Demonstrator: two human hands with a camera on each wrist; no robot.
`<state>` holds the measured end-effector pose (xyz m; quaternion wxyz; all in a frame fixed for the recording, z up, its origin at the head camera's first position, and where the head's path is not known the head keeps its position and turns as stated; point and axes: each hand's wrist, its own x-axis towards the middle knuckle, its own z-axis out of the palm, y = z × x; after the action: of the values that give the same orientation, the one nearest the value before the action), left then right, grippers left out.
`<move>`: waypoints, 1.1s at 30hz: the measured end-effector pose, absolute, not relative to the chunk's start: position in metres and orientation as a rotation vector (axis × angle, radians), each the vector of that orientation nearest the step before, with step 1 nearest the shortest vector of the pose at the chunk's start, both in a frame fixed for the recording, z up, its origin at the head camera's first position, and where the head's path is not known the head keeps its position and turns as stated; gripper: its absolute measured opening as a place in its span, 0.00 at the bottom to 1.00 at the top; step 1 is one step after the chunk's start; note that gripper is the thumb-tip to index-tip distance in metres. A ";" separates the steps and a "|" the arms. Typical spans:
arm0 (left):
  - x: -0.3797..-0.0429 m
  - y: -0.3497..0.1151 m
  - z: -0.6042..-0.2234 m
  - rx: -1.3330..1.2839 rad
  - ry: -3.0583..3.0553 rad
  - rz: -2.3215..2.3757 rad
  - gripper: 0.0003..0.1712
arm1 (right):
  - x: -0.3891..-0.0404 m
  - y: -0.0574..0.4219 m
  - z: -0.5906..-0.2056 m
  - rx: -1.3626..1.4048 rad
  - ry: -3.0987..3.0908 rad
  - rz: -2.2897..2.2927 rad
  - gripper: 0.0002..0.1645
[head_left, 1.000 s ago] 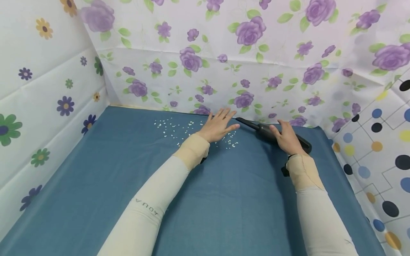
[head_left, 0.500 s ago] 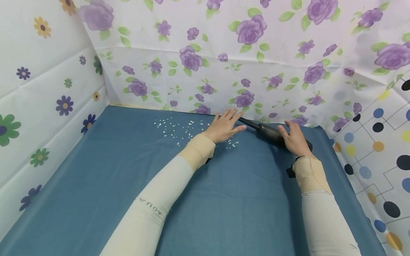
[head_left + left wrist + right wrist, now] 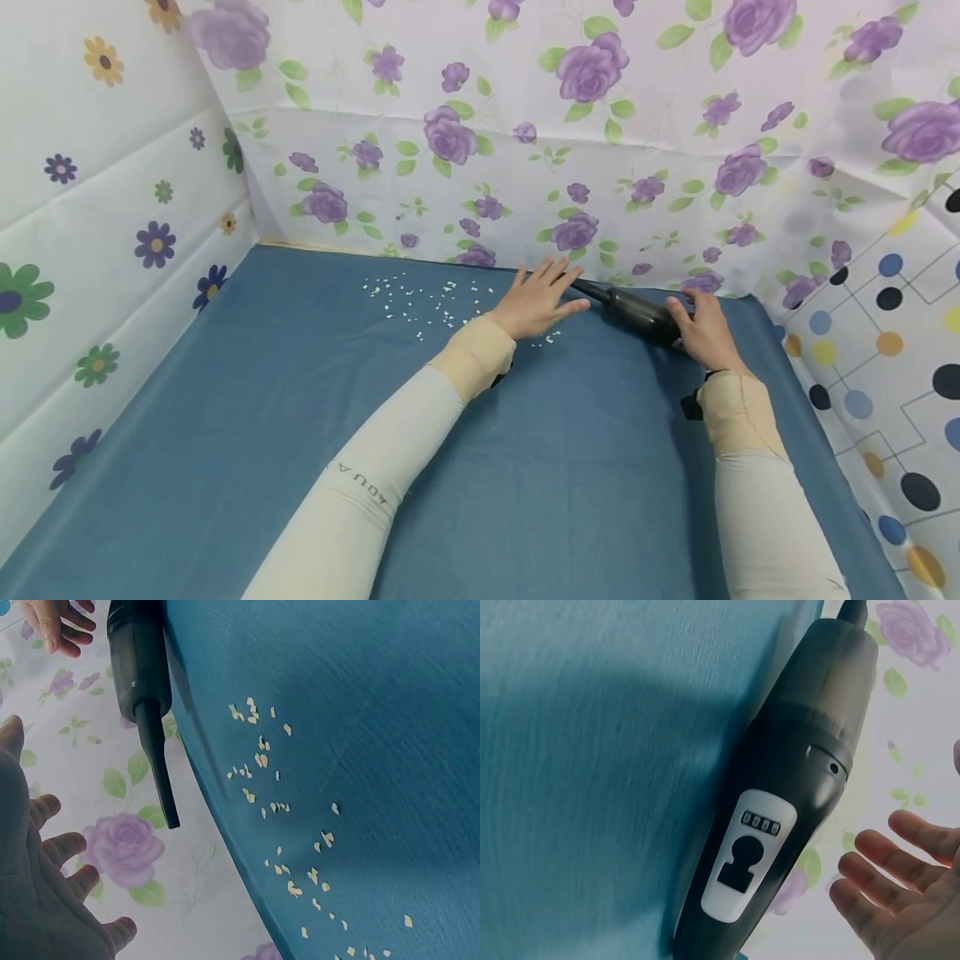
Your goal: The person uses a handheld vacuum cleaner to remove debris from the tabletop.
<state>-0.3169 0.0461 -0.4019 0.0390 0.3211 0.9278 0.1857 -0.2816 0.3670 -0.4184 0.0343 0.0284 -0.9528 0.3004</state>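
Observation:
A black handheld vacuum cleaner [image 3: 641, 315] with a narrow nozzle [image 3: 159, 765] lies along the back edge of the blue-covered table. Its grey panel [image 3: 748, 855] with buttons faces the right wrist camera. My right hand [image 3: 708, 329] is over the handle end in the head view; the right wrist view shows its fingers [image 3: 889, 859] loosely extended, apart from the body. My left hand [image 3: 536, 300] is spread, palm down, near the nozzle and hides its tip from the head camera. Small pale flakes [image 3: 420, 304] lie scattered left of and below this hand.
A white sheet with purple roses [image 3: 450, 137] rises directly behind the table [image 3: 480, 467]. Flower-print sheeting [image 3: 153, 246] walls the left side, and dotted sheeting [image 3: 892, 342] the right.
Both hands have shifted to the right. The right hand has moved along the vacuum cleaner toward its handle end, and the left hand now covers its nozzle tip in the head view.

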 end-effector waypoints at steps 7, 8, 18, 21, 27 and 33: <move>-0.316 0.053 -0.403 0.995 2.825 0.579 0.43 | -0.279 0.376 -0.423 0.048 -2.923 0.942 0.43; -0.315 0.053 -0.402 0.998 2.826 0.580 0.43 | -0.279 0.377 -0.424 0.040 -2.928 0.946 0.42; -0.314 0.063 -0.401 1.018 2.832 0.550 0.44 | -0.274 0.390 -0.429 0.046 -2.913 0.955 0.38; -0.314 0.068 -0.402 1.030 2.833 0.539 0.44 | -0.272 0.394 -0.429 0.027 -2.941 0.953 0.38; -0.314 0.073 -0.403 1.051 2.838 0.525 0.43 | -0.269 0.403 -0.428 -0.023 -3.009 0.910 0.39; -0.312 0.076 -0.404 1.048 2.830 0.499 0.43 | -0.271 0.408 -0.431 -0.079 -3.093 0.853 0.41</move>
<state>-0.3124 0.0764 -0.4042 0.0412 0.3423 0.9244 0.1631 -0.2706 0.4078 -0.4310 -0.0340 -0.0246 -0.9631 0.2657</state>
